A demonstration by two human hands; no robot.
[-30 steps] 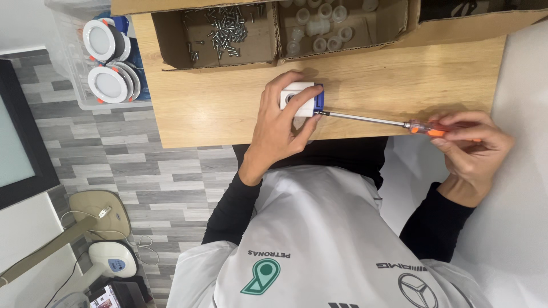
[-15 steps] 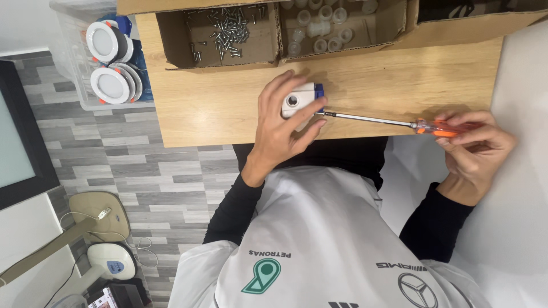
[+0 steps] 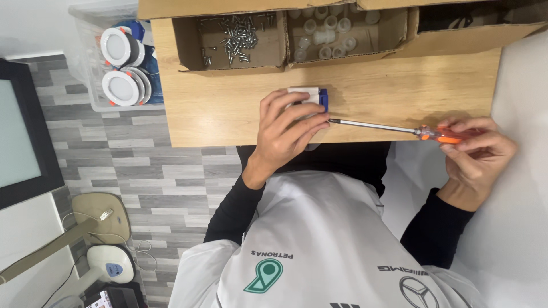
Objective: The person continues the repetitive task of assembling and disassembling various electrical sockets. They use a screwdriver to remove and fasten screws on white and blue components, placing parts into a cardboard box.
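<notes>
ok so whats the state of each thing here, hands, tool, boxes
left hand: clamped over the small white and blue part on the wooden table
right hand: grip shut on the screwdriver
screwdriver: lying level, tip at the part
screw box: open, screws loose inside
cap box: open, white caps inside

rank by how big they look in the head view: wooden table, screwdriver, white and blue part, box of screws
1. wooden table
2. box of screws
3. screwdriver, long but thin
4. white and blue part, partly hidden by left hand
</notes>
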